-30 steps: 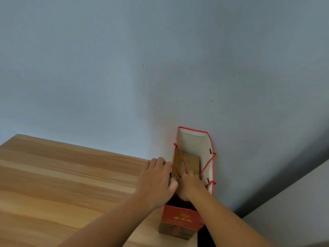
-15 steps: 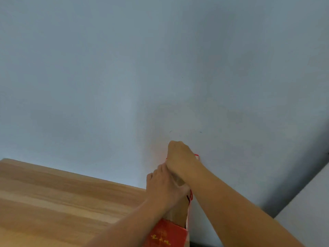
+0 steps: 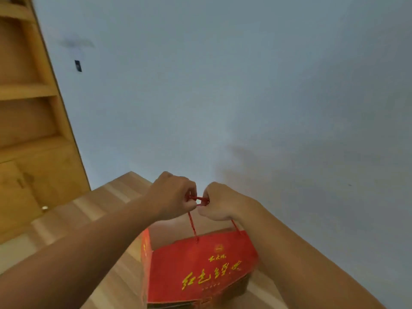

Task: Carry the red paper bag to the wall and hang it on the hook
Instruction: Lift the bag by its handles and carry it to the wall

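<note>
Hanging above the wooden table, near its far edge by the pale wall: red paper bag with gold writing, held up by its red cord handles. Wide stretch of bare wall ahead and to the right; wooden shelf unit standing against the wall at the left, its edge running down to the table's corner. Small dark hook on the wall up left, just beside the shelf unit, well apart from the bag. Left hand and right hand raised side by side, nearly touching, knuckles away from the camera, both closed into fists, pinching the gathered cords between them. Both forearms reaching forward from the lower corners, bare. Cords running taut from the fists down to the bag's top rim. Blurred overall.
</note>
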